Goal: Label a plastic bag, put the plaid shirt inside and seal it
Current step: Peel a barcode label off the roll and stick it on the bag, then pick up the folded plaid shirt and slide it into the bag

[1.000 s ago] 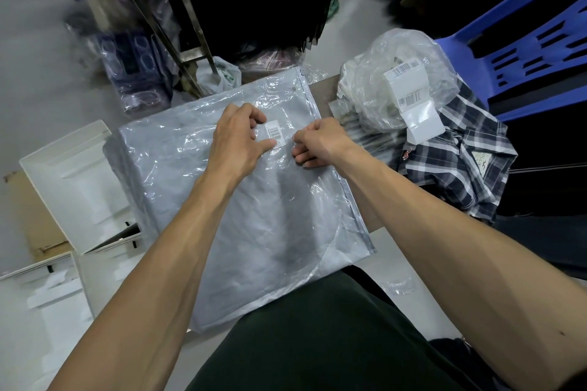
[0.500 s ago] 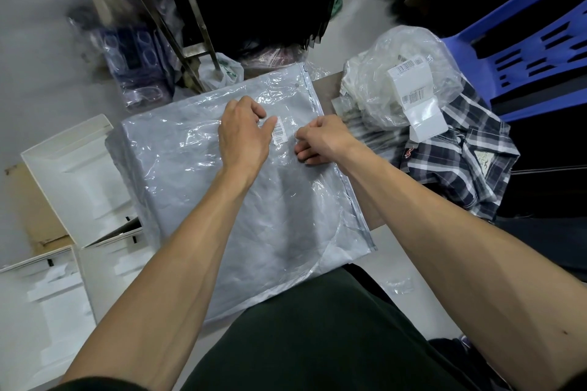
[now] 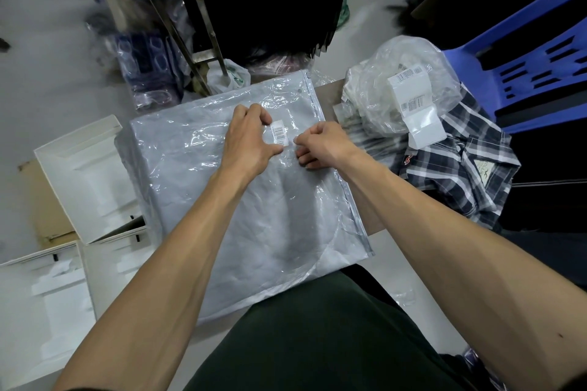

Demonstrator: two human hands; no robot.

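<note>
A large clear plastic bag [image 3: 197,200] lies flat on the small table in front of me, its zip edge along the right side. A small white barcode label [image 3: 279,133] sits on its upper part. My left hand [image 3: 247,140] rests flat on the bag just left of the label, thumb against its lower edge. My right hand [image 3: 320,144] is curled, fingertips pressing the film right beside the label. The plaid shirt [image 3: 457,168], dark blue and white, lies folded at the table's right end, outside the bag.
A crumpled clear bag [image 3: 374,95] with a strip of barcode labels [image 3: 413,98] lies on the shirt. A blue plastic chair [image 3: 533,57] stands at the right. White open boxes [image 3: 82,174] sit on the floor at the left, a metal rack [image 3: 178,19] behind.
Both hands stay at the label; my left hand has slid slightly, with its thumb now along the label's lower edge. The bag and shirt have not moved.
</note>
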